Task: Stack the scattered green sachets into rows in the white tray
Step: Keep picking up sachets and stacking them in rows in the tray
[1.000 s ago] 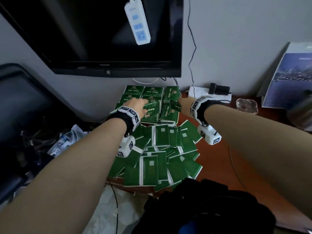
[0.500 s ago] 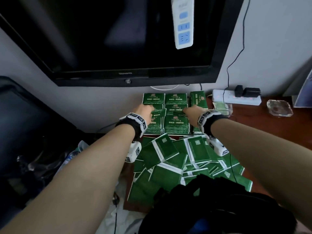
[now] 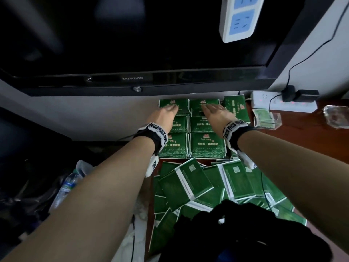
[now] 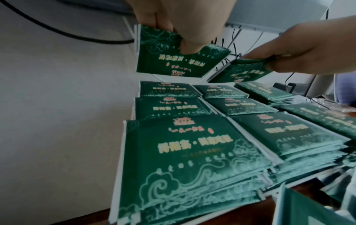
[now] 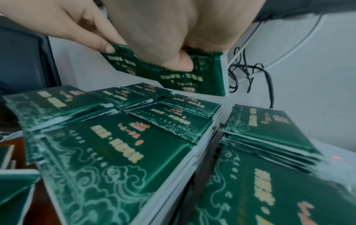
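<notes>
Left hand (image 3: 164, 114) pinches one sachet (image 4: 163, 57); right hand (image 3: 215, 112) another (image 5: 185, 76)

A lived-in home room: wall-mounted television (image 3: 132, 35), power strip (image 3: 283, 103) and wooden desk (image 3: 311, 133).

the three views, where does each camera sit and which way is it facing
Head: worn on the head, facing forward and down at the stacked sachets and loose pile; both forearms, left hand and right hand show.
Left wrist: looks along the left hand toward the wall; its fingers pinch a sachet.
Right wrist: looks along the right hand, gripping another sachet.
Shared: both wrist views show the stacks and the opposite hand.
</notes>
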Action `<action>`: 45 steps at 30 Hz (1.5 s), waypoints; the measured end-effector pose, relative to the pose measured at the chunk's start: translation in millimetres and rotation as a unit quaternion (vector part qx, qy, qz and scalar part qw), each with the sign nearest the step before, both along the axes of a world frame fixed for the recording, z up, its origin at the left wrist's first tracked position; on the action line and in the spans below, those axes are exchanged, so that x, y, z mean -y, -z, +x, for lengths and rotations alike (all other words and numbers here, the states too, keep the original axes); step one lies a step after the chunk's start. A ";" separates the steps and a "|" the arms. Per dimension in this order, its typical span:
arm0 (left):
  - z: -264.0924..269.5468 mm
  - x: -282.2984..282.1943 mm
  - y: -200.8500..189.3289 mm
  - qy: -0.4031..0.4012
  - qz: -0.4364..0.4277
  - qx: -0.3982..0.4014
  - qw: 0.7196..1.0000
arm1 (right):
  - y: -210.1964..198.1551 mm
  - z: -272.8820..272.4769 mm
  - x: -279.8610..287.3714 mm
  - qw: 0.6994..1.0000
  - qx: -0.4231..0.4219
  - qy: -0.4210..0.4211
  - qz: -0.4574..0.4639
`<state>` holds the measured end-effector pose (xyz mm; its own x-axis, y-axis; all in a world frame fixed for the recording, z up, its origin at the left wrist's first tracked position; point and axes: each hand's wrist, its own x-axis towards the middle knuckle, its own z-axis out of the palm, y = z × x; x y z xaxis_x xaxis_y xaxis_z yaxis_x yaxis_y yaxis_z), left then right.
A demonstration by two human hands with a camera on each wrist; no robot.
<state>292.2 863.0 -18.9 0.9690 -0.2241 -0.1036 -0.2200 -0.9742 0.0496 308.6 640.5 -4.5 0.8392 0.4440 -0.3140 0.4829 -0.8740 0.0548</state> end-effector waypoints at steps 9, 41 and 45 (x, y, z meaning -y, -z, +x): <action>-3.6 -2.6 30.5 0.033 0.033 -0.050 0.998 | 40.3 15.8 4.1 0.999 -0.032 -0.017 0.016; 37.4 -9.3 36.1 0.012 0.061 -0.036 0.997 | 58.8 49.6 3.7 0.997 -0.023 0.024 0.064; 39.0 -9.0 37.5 0.011 0.061 -0.030 0.998 | 58.2 52.4 3.0 0.998 -0.012 0.021 0.054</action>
<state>331.2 871.9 -56.4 0.9553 -0.2274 -0.1887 -0.2416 -0.9688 -0.0558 361.0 637.5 -62.7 0.8508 0.4404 -0.2868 0.4451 -0.8940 -0.0522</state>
